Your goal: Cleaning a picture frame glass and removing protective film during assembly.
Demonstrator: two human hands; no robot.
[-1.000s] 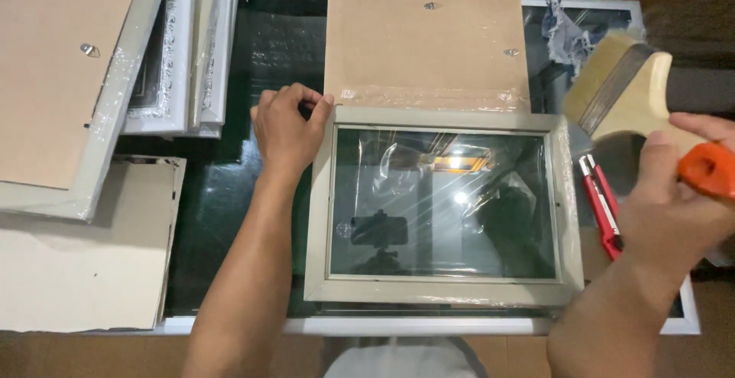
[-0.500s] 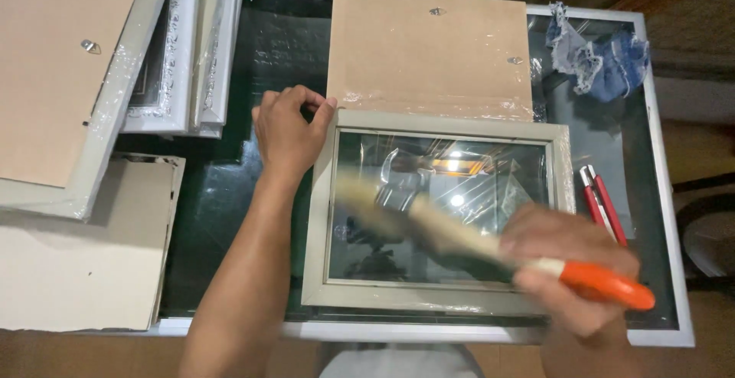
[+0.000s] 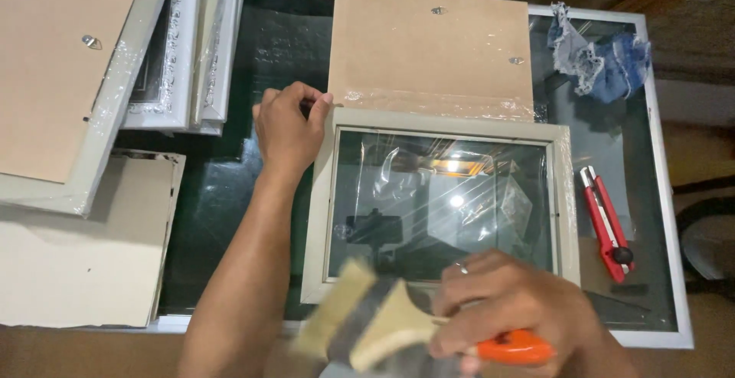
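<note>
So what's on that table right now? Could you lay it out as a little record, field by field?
surface: glass-topped table with a pale rim
centre: grey picture frame with glass, lying flat
left hand: grips the frame's top left corner
right hand: holds a brush with an orange handle at the frame's lower edge; brush blurred
behind frame: brown backing board
right of frame: red utility knife
far right corner: blue rag
left side: stacked frames and boards
</note>
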